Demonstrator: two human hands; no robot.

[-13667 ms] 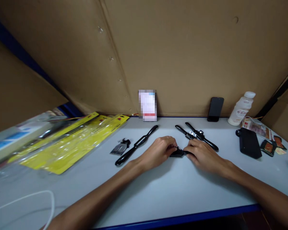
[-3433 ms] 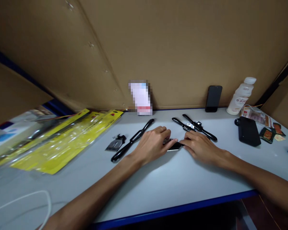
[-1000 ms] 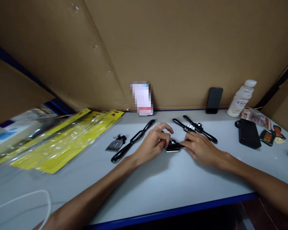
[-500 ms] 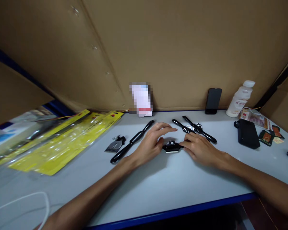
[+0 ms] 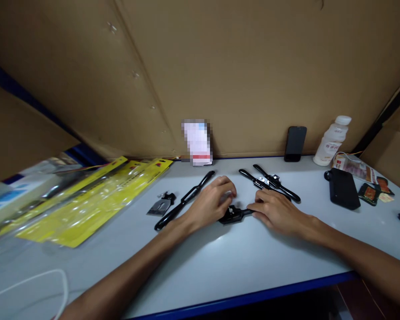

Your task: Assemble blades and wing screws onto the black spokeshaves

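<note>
A black metal spokeshave [image 5: 232,215] lies between my two hands, low over the table or on it; I cannot tell which. My right hand [image 5: 275,208] pinches its right handle between thumb and fingers. The fingers of my left hand [image 5: 213,199] curl over its left side, the thumb against the body close to the adjusting screws, and the left handle is hidden beneath the palm. Left of that hand rests a spokeshave frame [image 5: 186,195] without a blade. Beside it sits a loose blade with its cap [image 5: 162,203]. Two more spokeshaves [image 5: 276,183] lie crossed behind my right hand.
Yellow blister packages [image 5: 96,200] cover the left side, with a white cable [image 5: 65,284] in front. Against the cardboard wall lean a lit phone [image 5: 198,142] and a dark phone [image 5: 295,144]. A bottle [image 5: 331,142], a black case [image 5: 344,189] and small food packets [image 5: 368,194] stand or lie right.
The spokeshave between my hands has turned, and its blade edge no longer shows in front. My left fingers, stretched out before, have curled in over it. The right hand keeps its pinch.
</note>
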